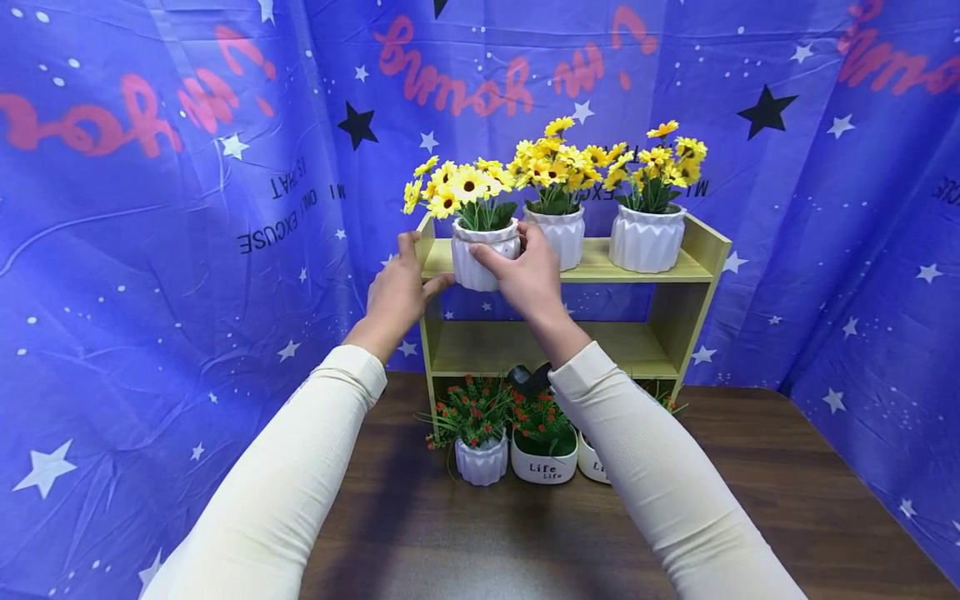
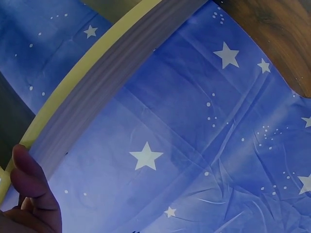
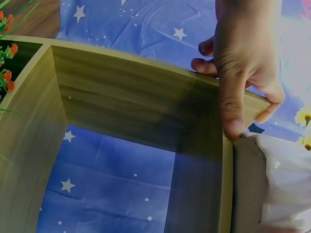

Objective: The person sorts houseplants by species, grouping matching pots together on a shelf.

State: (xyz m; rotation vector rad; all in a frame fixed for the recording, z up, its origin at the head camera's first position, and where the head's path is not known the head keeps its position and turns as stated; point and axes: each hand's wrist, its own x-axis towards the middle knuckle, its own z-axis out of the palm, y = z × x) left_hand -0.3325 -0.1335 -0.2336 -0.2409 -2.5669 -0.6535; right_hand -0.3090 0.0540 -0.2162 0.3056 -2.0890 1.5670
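My right hand (image 1: 531,279) holds a white fluted flowerpot (image 1: 480,265) with yellow daisy-like flowers (image 1: 467,185) at the left end of the top board. The pot's base overlaps the board's front edge; whether it rests there I cannot tell. At the upper left corner of the wooden shelf (image 1: 566,348), my left hand (image 1: 397,287) grips the side panel, thumb at the front edge. The right wrist view shows this left hand (image 3: 248,73) around the panel beside the white pot (image 3: 286,179). In the left wrist view, fingers (image 2: 30,182) touch the panel edge (image 2: 90,63).
Two more white pots with yellow flowers, a middle one (image 1: 566,237) and a right one (image 1: 648,242), stand on the top board. Red-flowered plants in a fluted pot (image 1: 482,462) and "Life" planters (image 1: 543,469) stand below on the brown table (image 1: 450,533). A blue starry curtain (image 1: 187,317) surrounds everything.
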